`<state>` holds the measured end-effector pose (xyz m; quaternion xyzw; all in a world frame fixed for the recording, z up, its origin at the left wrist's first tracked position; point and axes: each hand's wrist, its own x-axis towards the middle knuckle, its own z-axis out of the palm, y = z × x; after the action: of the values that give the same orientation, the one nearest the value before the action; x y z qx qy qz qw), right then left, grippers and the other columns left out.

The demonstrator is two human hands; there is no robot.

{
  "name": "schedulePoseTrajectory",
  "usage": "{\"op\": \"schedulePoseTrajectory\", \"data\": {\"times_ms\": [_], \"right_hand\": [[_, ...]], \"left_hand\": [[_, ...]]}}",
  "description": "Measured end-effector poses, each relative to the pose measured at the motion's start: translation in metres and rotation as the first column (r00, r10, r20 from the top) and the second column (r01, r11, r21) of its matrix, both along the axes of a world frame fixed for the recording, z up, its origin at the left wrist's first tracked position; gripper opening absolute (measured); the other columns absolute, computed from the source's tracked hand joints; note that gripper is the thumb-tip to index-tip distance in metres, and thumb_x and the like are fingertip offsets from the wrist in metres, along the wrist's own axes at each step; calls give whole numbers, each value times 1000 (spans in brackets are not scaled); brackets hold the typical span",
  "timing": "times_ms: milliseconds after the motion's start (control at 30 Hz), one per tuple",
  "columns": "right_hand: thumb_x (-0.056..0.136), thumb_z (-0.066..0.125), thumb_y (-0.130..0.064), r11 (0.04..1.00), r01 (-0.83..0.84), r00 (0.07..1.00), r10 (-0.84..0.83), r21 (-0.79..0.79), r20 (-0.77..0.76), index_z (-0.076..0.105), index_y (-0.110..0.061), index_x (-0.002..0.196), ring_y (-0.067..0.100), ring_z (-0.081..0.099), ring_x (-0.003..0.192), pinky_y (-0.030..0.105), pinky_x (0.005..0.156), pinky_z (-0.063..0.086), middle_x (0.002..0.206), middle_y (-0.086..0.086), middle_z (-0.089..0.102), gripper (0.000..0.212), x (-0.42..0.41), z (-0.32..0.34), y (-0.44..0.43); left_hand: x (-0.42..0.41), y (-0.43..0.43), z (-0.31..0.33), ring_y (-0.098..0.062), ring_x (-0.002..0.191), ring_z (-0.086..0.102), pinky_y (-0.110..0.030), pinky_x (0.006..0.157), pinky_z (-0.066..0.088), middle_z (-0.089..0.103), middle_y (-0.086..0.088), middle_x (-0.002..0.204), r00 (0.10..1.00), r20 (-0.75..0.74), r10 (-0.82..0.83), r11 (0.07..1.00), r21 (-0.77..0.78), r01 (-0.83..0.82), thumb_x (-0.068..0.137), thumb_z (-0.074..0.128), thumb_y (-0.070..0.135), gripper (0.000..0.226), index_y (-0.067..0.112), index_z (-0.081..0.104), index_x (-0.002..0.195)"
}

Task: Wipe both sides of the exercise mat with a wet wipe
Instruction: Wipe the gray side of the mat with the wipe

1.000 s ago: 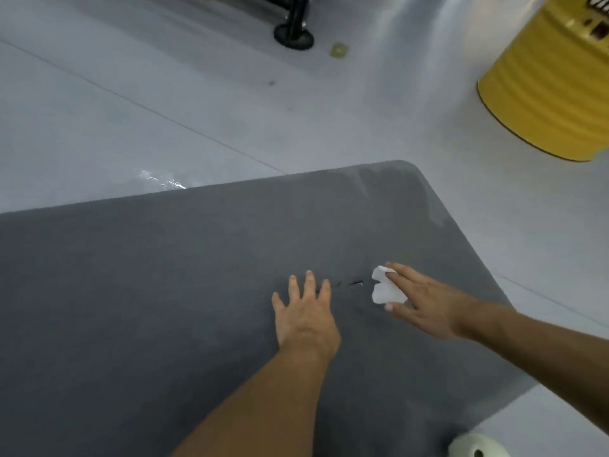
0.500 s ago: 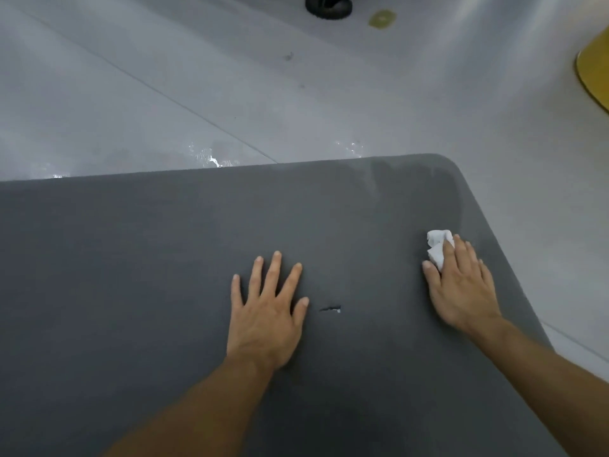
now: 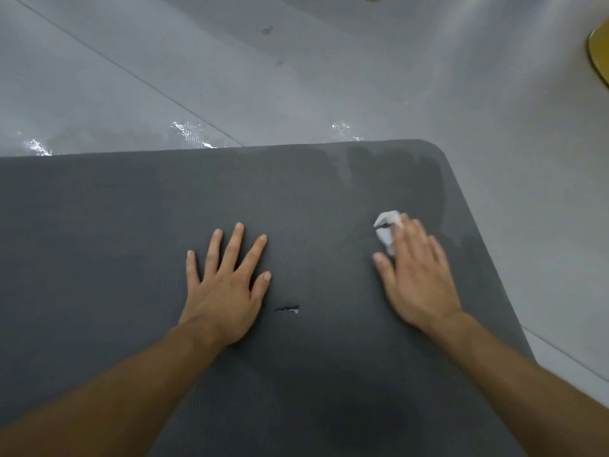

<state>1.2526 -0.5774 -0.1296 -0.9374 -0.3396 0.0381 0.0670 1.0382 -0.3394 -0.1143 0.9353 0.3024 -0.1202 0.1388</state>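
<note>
right hand (image 3: 418, 278) flat on wet wipe (image 3: 386, 229)

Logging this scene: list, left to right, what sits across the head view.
On the dark grey foam exercise mat: left hand lying flat → small ragged tear → right hand pressing the crumpled white wet wipe → edge of a yellow rounded object, far right on the floor.

The mat (image 3: 131, 225) is dull dark grey, foamy-looking, with tiny fine ridges and darker damp patches (image 3: 395, 173) near its corner. The wipe (image 3: 386, 227) is white, crumpled, papery. The floor (image 3: 296, 77) is smooth, grey and shiny, with wet glints.
</note>
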Motion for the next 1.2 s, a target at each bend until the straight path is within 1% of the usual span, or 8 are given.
{"op": "schedulePoseTrajectory", "data": {"times_ms": [133,300,600,800,933,1033,1133,1200], "right_hand": [[98,16,-65,942,336,942,-336,23,1,28,-6,160,30,18,158,51,126,14,170,14,23,87,53,1,-13],[108,30,-54,857,513,849,-499,44,-171,18,0,163,31,8,159,48,129,7,172,17,10,79,74,8,9],[105,29,-56,995,73,985,-62,62,-163,12,-3,164,24,3,161,42,130,9,173,13,9,81,24,11,63],[103,17,-60,916,-400,903,397,17,-166,14,-17,167,9,-1,160,38,130,11,174,-3,7,78,7,18,47],[102,26,-54,997,-63,996,65,34,-62,23,-6,162,29,20,157,48,126,23,169,14,22,77,51,12,47],[103,30,-50,990,139,983,-135,30,-127,25,0,159,31,17,157,50,126,22,169,16,22,76,72,11,64],[108,35,-46,977,206,956,-191,48,-224,16,1,163,24,5,160,44,130,12,173,13,9,75,68,18,97],[110,34,-43,993,111,962,-94,49,-257,10,3,163,24,-3,161,40,130,5,174,13,4,74,55,20,123]], "left_hand": [[2,-3,6,-19,154,-29,-58,124,-13,-30,12,167,1000,-18,16,1000,-23,-16,104,13,60,63,49,-15,159],[6,-3,11,-19,155,-28,-57,124,-13,-29,12,168,999,-36,17,999,-42,-18,106,18,58,62,49,-13,159],[3,-4,14,-20,155,-28,-57,125,-12,-28,10,168,1000,-26,10,998,-61,-11,107,20,56,64,45,-12,161],[-3,-1,11,-19,156,-25,-57,126,-8,-26,12,169,1000,-8,-18,999,-49,18,105,22,59,66,45,-10,161],[-7,5,14,-18,156,-24,-55,127,-6,-25,13,169,999,-14,-49,998,-47,48,105,24,61,67,45,-8,161],[-7,7,18,-18,157,-22,-54,128,-3,-22,12,170,997,-21,-70,997,-34,70,105,27,61,67,45,-6,162],[-10,10,21,-18,157,-19,-53,128,-1,-19,12,171,994,-27,-103,994,-28,102,105,29,60,68,44,-3,162],[-15,15,22,-16,157,-19,-56,127,0,-19,13,170,992,-40,-120,993,-23,120,105,30,61,68,44,-3,162]]}}
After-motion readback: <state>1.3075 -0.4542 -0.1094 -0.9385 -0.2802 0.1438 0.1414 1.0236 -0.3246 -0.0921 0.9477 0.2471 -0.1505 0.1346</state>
